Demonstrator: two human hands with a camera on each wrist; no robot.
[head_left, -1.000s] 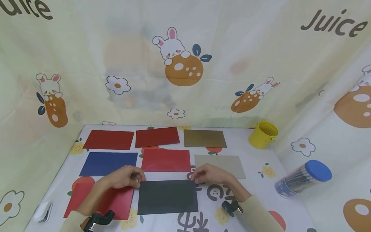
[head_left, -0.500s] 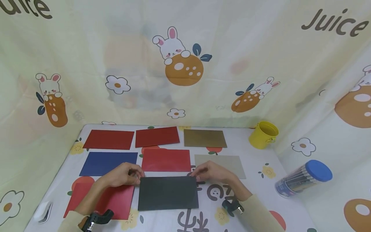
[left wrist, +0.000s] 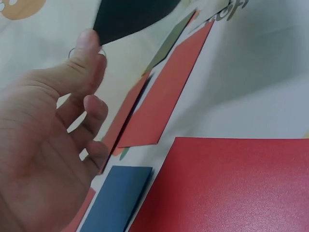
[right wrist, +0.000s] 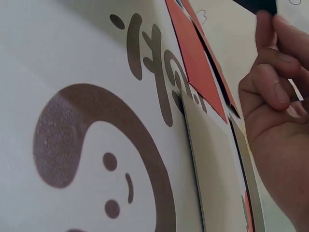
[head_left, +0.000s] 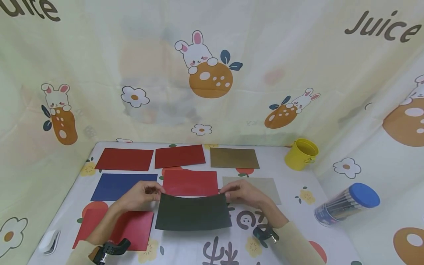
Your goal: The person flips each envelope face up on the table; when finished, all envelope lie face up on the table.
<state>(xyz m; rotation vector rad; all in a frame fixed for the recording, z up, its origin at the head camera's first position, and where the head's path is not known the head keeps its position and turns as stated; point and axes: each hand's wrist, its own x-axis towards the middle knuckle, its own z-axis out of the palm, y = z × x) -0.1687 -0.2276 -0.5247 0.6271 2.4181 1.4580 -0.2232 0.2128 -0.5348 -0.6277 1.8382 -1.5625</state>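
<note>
1. Cartoon-printed cloth covers the table and hangs as a backdrop with rabbits and flowers behind it.
2. Nearest the person, a bright red sheet lies flat at the front left, with a small white object beside it at the table's edge; what it is I cannot quite tell.
3. At the front centre, the black sheet is lifted at its far edge and sags in the middle, while its near edge seems to rest on the table.
4. At its far left corner, the left hand pinches the sheet between thumb and fingers; the left wrist view shows the thumb against the dark corner.
5. At the far right corner, the right hand pinches it likewise, fingertips curled around the edge.
6. Just beyond the hands lie a blue sheet, a red sheet and a grey sheet.
7. Farther back sit two dark red sheets and a brown sheet.
8. At the right, a tube of pens with a blue lid lies on its side, and a yellow cup stands beyond it.
</note>
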